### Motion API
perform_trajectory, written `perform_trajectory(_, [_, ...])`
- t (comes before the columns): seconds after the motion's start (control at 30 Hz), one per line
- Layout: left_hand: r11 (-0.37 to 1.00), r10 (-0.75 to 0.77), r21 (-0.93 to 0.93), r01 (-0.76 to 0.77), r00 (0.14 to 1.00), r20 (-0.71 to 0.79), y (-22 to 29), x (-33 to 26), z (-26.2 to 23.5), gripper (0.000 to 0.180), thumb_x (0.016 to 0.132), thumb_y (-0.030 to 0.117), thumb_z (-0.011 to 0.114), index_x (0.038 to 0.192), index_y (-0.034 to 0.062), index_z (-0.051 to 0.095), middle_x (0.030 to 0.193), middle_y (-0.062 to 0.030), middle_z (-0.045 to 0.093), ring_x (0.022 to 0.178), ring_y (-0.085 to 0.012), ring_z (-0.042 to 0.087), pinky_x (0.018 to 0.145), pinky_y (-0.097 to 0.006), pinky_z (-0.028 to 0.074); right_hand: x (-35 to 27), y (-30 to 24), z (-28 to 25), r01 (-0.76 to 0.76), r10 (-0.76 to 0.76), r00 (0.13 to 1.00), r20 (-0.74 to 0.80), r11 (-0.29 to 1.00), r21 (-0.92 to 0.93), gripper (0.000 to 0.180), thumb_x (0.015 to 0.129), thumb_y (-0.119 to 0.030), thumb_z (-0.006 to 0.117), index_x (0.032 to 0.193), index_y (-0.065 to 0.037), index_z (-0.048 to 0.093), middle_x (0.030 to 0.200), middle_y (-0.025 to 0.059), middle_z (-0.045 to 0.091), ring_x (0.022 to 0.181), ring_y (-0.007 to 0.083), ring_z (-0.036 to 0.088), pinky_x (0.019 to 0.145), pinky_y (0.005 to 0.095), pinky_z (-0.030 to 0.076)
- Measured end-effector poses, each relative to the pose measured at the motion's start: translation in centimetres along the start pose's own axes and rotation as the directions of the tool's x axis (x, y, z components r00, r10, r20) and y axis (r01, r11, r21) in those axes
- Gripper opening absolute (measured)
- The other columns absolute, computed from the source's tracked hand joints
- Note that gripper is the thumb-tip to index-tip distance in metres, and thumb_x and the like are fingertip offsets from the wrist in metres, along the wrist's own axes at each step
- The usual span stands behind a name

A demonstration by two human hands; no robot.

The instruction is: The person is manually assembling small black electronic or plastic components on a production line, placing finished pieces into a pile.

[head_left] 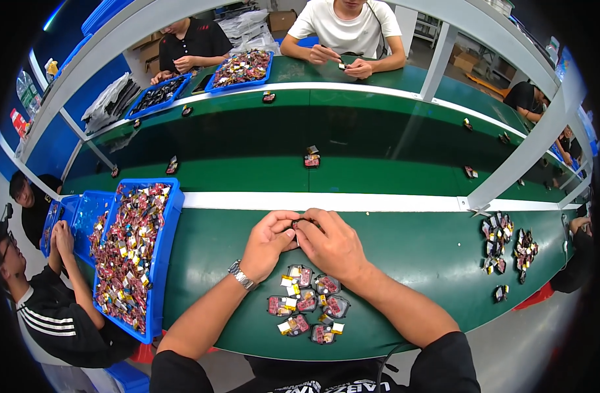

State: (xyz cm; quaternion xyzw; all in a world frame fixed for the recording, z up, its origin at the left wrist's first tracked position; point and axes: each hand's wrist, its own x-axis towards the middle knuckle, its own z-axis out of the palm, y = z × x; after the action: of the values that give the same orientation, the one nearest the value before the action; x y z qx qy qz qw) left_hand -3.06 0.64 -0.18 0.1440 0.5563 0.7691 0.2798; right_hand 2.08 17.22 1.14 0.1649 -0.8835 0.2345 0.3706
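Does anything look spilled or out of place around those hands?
Nothing looks clearly spilled. One minor oddity: a tiny pale speck lies alone on the green bench, right of the right hand, apart from the grouped circuit assemblies; it's too small to identify.

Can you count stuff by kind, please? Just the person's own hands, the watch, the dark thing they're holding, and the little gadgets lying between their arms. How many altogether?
Hands: 2 (left hand and right hand)
Silver watch: 1
Small dark piece held in the fingers: 1
Little gadgets lying on the green table: 7
Total: 11
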Motion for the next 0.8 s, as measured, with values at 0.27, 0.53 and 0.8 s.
perform_trajectory(0.27, [0.998,0.01,-0.056,-0.011,1.0,-0.023,-0.2,0.2,-0.3,0.029,0.097,-0.004,0.048,0.125,0.0006,0.048,0.121,-0.0101,0.061,0.108,-0.0165,0.062,0.095,-0.035,0.054,0.3,0.1,-0.2,-0.011,0.011,0.998,0.063,1.0,0.002,0.018,0.076,-0.006,0.069,0.093,-0.003,0.065,0.101,0.0061,0.06,0.084,0.0209,0.061,0.068,0.0326,0.055])
perform_trajectory(0.53, [1.0,0.002,0.004,-0.002,1.0,-0.029,-0.1,0.3,0.1,0.028,0.097,-0.008,0.046,0.124,-0.001,0.05,0.119,-0.0101,0.061,0.108,-0.0145,0.061,0.093,-0.03,0.054,0.5,0.9,-0.1,0.134,-0.132,0.985,0.107,0.991,-0.015,0.018,0.073,-0.006,0.066,0.091,-0.002,0.063,0.095,0.0055,0.058,0.084,0.0207,0.059,0.071,0.0323,0.054])
perform_trajectory(0.8, [0.998,0.018,0.054,-0.016,0.999,-0.033,-0.2,0.2,0.1,0.027,0.096,-0.007,0.047,0.123,-0.0012,0.049,0.12,-0.0111,0.061,0.108,-0.0171,0.063,0.094,-0.034,0.056,0.6,1.2,-0.2,0.091,-0.1,0.986,0.13,0.993,0.077,0.016,0.073,-0.005,0.066,0.088,-0.003,0.062,0.094,0.0056,0.057,0.087,0.0222,0.058,0.072,0.0329,0.053])
